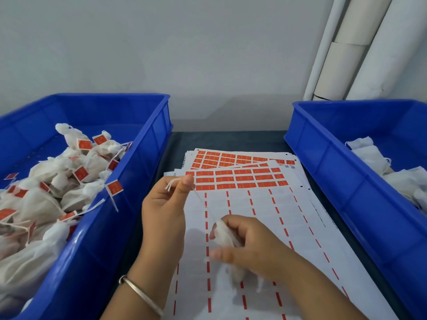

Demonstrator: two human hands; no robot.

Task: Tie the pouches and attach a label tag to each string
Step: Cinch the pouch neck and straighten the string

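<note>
At the left edge of the dark desk (231,140) sat a deep blue plastic crate (129,181), heaped with white cloth pouches already tied with string (46,199), each string carrying a small orange paper tag (114,187); a few tags and loose strings draped over the crate's near wall. Just beside that crate, over the middle of the desk, the left hand (165,211), a plain silver metal bangle (141,294) on its wrist, was raised with thumb and forefinger pressed together on the end of a thin white string (204,204), whose frayed tips stuck out above the pinch. The string ran taut, down and to the right, to a small white cloth pouch (225,234) that the right hand (249,245) gripped with curled fingers; the fingers covered most of the pouch, so its neck could not be made out. Both hands hovered above white label sheets (288,215) spread down the desk's centre, their far rows holding orange rectangular stickers (242,179), their near rows peeled down to red dashed lines. At the right edge stood a second blue plastic crate (335,169) holding loose white pouches with no tags (381,162). Behind it, in the far right corner, pale tubes (342,61) leaned against the grey wall (161,42).
</note>
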